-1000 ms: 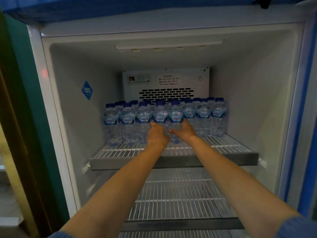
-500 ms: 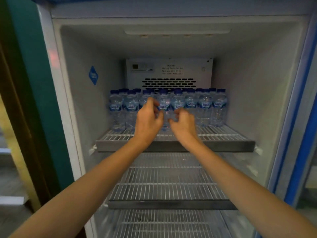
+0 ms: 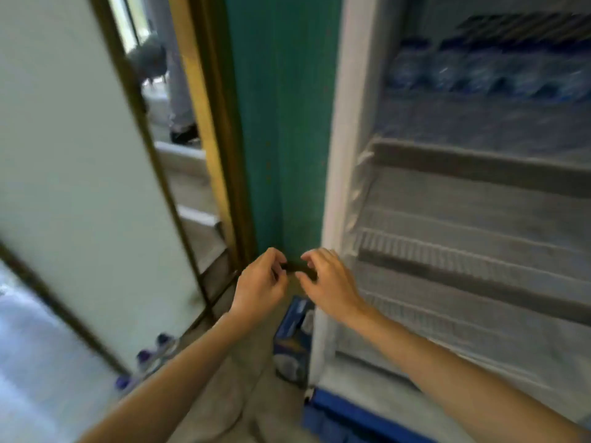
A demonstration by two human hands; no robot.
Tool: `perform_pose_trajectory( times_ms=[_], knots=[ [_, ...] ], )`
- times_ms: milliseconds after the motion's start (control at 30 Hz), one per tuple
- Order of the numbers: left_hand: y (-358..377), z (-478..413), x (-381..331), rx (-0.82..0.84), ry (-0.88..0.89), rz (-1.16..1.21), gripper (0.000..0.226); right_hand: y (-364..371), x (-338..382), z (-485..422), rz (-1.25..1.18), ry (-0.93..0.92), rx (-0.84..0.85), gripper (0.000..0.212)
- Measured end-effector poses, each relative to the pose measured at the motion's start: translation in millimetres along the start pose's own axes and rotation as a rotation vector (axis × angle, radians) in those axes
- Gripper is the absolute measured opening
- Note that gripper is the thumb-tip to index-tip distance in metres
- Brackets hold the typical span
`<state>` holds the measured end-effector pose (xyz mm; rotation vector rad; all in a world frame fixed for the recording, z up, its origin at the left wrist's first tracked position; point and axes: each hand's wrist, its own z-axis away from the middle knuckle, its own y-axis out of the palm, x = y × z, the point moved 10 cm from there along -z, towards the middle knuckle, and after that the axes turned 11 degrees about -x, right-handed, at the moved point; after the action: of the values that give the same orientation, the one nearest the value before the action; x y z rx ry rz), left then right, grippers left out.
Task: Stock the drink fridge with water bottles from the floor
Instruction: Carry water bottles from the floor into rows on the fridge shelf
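Observation:
The view is blurred by motion. The open drink fridge (image 3: 339, 187) fills the right side, with a row of blue-capped water bottles (image 3: 486, 75) on its top wire shelf (image 3: 479, 161). My left hand (image 3: 260, 287) and my right hand (image 3: 329, 282) hang side by side in front of the fridge's left edge, fingers curled and apart, holding nothing. A few more bottles with blue caps (image 3: 150, 353) stand on the floor at the lower left, partly hidden by my left forearm.
A teal wall strip (image 3: 281, 123) and a yellow-brown door frame (image 3: 204, 123) stand left of the fridge. A pale door panel (image 3: 80, 155) leans at the left. A blue-and-white pack (image 3: 292, 337) sits on the floor by the fridge's corner. Lower wire shelves (image 3: 463, 266) hold nothing.
Both hands have let go of the bottles on the top shelf and pulled out of the fridge. My head has turned down and left, toward the floor beside the fridge.

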<state>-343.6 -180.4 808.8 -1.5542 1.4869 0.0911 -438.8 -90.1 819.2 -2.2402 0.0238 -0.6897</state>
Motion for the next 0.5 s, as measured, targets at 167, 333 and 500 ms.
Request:
perform_pose_trajectory(
  times_ms=[167,333,500],
  knots=[
    [-57,86,165,0.106,-0.357,-0.240,0.017,154,51,45,-0.031,0.026,0.338,0.035],
    [-101,182,276,0.071,-0.641,-0.323,0.015,279,59,102,-0.058,0.253,0.584,0.037],
    [-111,259,382,-0.050,-0.993,-0.336,0.030,402,56,144,-0.107,0.390,0.773,0.053]
  ],
)
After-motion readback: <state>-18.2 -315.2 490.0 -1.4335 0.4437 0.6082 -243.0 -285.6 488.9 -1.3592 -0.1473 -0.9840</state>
